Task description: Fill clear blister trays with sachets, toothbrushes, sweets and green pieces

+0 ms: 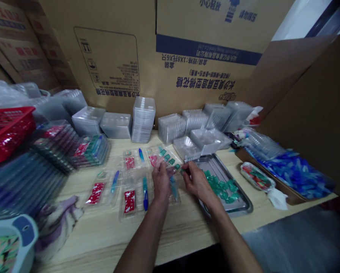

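My left hand (pixel 161 180) rests at the near edge of a clear plastic blister tray (pixel 164 156), its fingers among small teal pieces set in the tray's hollows. My right hand (pixel 197 181) reaches in from the right, its fingertips pinching a small green piece (pixel 182 171). Below it lies a steel tray (pixel 245 204) holding a heap of loose teal pieces (pixel 222 187). Left of my hands, several clear blister trays lie on the pale wood table (pixel 164 242), holding red packets (pixel 129 201) and blue clips (pixel 145 193).
Stacks of clear plastic trays (pixel 143 119) stand along the back against cardboard boxes (pixel 113 64). Stacked filled trays (pixel 59 148) and a red basket (pixel 8 132) sit at left. A brown tray of blue pieces (pixel 295 174) lies at right.
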Demonstrator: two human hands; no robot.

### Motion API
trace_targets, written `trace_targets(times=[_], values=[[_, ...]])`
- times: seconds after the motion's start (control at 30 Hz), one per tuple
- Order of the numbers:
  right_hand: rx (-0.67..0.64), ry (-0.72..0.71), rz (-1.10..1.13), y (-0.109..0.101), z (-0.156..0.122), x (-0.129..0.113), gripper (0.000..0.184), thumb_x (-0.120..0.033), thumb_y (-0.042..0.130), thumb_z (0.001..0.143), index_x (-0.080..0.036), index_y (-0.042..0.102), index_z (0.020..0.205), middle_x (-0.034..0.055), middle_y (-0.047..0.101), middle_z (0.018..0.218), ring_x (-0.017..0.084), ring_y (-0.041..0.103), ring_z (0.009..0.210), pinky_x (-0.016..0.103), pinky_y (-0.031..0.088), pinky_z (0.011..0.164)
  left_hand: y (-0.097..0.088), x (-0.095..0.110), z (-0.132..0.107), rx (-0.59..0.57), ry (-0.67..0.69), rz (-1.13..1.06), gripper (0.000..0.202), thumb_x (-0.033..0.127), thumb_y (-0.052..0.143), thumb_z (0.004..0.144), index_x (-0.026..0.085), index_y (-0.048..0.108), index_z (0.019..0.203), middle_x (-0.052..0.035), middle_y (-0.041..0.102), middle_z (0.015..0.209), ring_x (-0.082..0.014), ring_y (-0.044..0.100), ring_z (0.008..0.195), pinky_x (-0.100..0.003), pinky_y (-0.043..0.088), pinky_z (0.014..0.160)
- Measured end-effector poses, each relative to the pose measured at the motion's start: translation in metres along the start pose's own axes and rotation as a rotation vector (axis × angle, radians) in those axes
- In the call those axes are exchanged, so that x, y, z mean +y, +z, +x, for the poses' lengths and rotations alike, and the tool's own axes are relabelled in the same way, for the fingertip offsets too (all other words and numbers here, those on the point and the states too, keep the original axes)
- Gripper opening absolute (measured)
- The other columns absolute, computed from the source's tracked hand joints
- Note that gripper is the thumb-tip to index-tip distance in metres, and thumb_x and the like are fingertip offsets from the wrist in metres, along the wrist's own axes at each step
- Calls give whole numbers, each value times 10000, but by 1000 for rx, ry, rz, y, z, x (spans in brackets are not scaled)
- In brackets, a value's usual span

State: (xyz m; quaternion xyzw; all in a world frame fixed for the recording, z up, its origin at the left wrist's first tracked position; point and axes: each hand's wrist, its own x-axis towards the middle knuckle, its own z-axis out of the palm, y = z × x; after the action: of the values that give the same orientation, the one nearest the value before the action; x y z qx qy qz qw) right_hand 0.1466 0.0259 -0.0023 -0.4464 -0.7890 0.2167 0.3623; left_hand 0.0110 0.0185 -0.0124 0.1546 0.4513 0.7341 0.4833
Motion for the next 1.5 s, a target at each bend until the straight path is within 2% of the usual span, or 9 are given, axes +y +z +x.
trace_targets(times=[0.3,0.5,0.67,0.8,0.9,1.03,1.23,1.4,1.5], values=[[27,-4,-43,9,-3,-2,129,-197,492,877,-199,532,999,67,634,919,208,593,825,313,434,737,-2,1,2,9,-74,-59,391,314,696,725,151,666,1079,-38,713,867,-124,672,586,-249,559,586],[272,66,15,1,-9,3,189,-297,470,933,-196,602,1021,85,632,981,220,593,876,355,460,813,-2,0,2,13,-47,-50,452,395,707,761,155,644,1138,-63,708,933,-126,676,615,-268,559,608],[280,383,353,15,-11,21,368,-424,524,905,-196,642,1168,96,701,1061,254,632,959,391,498,852,-3,-4,-1,14,-38,-66,481,442,728,747,149,649,1121,-63,709,922,-125,660,601,-261,541,585],[214,557,869,31,-9,23,367,-397,717,741,-188,713,1042,52,712,870,183,612,675,281,485,543,-5,-10,-4,-37,-26,-39,478,488,748,728,147,650,1048,-35,686,833,-144,658,593,-263,526,561],[91,631,1191,28,-9,16,381,-324,843,629,-178,744,967,41,721,899,129,602,604,211,449,436,-5,-12,-6,-46,9,-23,408,490,732,750,152,639,958,-3,652,738,-130,619,556,-242,489,532],[57,702,1283,12,-13,9,463,-215,896,545,-169,751,983,35,736,941,116,638,614,181,502,429,2,-10,-11,-72,18,3,334,439,706,769,151,633,923,-5,645,746,-128,609,590,-241,485,563],[152,768,1264,-12,-18,11,448,-132,832,515,-187,732,948,38,744,861,152,696,628,172,540,431,9,17,-40,27,-47,185,418,348,667,823,164,587,1189,-70,689,1048,-154,661,865,-245,495,735],[233,724,1186,-31,-23,5,426,-135,787,528,-216,739,943,50,746,861,157,713,665,155,548,442,-39,77,-70,-232,184,584,256,287,601,882,183,669,1106,-85,697,1154,-174,651,955,-260,501,785],[220,717,1142,-42,-32,0,442,-191,800,549,-209,749,988,71,745,842,162,704,652,167,550,435,-92,110,-72,-120,398,843,187,261,551,892,182,693,984,-71,707,1053,-182,641,945,-281,496,812]])
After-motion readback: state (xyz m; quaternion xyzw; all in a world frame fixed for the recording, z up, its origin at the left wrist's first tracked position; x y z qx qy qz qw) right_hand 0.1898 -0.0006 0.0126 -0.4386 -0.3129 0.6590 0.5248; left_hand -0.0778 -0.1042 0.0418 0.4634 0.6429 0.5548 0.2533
